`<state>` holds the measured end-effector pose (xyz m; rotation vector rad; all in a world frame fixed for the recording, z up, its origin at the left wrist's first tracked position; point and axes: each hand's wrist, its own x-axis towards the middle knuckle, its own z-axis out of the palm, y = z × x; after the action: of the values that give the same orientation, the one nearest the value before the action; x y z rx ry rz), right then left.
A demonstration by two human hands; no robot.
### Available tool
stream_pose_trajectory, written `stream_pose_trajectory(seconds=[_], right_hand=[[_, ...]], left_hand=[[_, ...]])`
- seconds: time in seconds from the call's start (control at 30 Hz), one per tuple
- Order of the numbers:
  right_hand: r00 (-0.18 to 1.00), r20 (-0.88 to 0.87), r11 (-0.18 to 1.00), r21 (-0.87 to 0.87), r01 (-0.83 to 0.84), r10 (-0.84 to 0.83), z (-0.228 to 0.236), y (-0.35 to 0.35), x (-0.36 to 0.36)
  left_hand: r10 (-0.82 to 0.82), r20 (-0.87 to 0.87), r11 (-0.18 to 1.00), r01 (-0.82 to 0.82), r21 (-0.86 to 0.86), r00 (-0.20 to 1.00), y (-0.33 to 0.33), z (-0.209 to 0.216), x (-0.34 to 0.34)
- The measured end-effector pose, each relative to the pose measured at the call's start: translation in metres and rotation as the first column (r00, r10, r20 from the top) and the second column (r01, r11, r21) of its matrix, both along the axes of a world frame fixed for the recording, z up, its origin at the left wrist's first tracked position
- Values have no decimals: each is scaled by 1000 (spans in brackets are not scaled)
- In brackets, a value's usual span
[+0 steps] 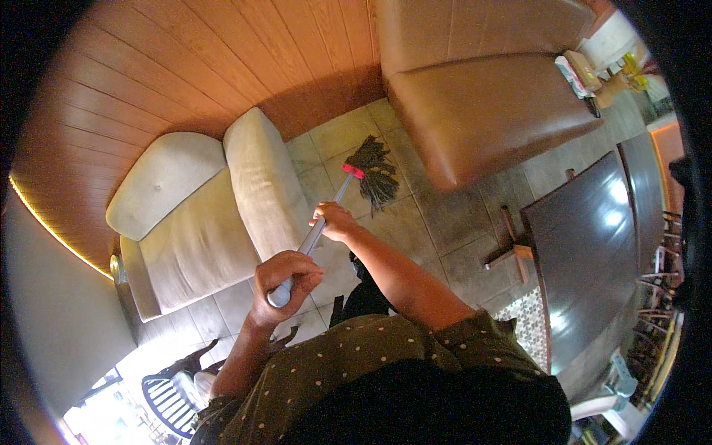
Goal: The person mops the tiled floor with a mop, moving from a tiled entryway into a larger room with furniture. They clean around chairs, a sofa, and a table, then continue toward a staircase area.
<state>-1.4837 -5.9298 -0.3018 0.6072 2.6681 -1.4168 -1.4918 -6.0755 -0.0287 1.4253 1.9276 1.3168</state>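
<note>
A string mop (pixel 374 174) with dark strands and a red clamp lies spread on the tiled floor (pixel 437 216), between a beige sofa and a brown bench. Its pale grey pole runs back toward me at a slant. My left hand (pixel 280 285) is wrapped round the pole's rounded top end. Lower down the pole, my right hand (pixel 334 221) grips it, closer to the mop head. Both forearms reach forward, the right one crossing over the floor in front of me.
The beige sofa (pixel 196 237) stands on the left against a wood-panelled wall (pixel 245 55). A brown padded bench (pixel 489 111) fills the far right, with boxes (pixel 580 73) at its end. Dark tables (pixel 586 237) stand to the right. A slatted chair (pixel 169 404) is at lower left.
</note>
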Motion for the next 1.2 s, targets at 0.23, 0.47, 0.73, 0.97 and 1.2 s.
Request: stream_pose_trajectory(seconds=[0.23,0.47,0.73,0.97,1.2], right_hand=[[960,-259,986,152,-66,104,5,3,54],[984,-41,985,33,-169,171,13,-8,194],[994,-106,999,-21,26,-28,11,-14,358],[894,-221,920,-52,388,-389,-9,-43,379],[721,-563,894,-76,443,-404,-2,-70,201]], left_hand=[[12,48,998,-15,60,999,2,11,49],[-17,235,995,-8,104,972,-12,21,119],[-106,517,988,147,-39,850,4,23,195],[-404,448,878,475,-53,797,21,22,177],[-256,247,950,291,-117,935,-16,62,90]])
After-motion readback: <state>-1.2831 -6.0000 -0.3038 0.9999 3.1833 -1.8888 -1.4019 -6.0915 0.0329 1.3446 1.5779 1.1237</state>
